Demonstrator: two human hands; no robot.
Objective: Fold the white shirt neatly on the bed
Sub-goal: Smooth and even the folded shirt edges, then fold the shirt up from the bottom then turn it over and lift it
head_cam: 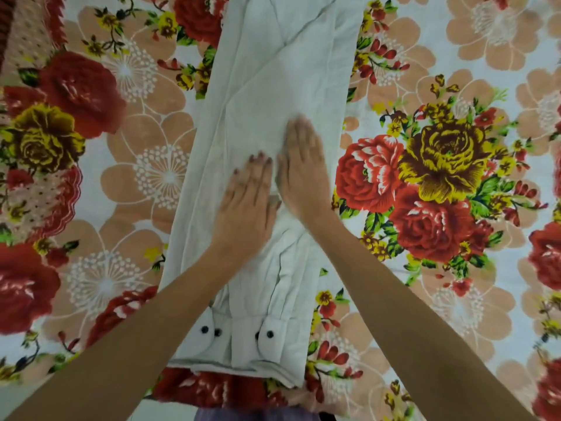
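The white shirt [267, 86] lies on the bed as a long narrow strip that runs from the near edge to the top of the view, its sides folded inward. Two sleeve cuffs with dark buttons [236, 332] rest side by side at the near end. My left hand [247, 199] lies flat on the middle of the strip, fingers together. My right hand [303, 168] is pressed flat beside it, a little farther up and blurred at the fingertips. Neither hand grips the cloth.
A bedsheet [440, 165] printed with large red, yellow and peach flowers covers the bed on both sides of the shirt. A red patterned cloth [27, 31] lies at the far left. The bed's near edge [243, 402] is just below the cuffs.
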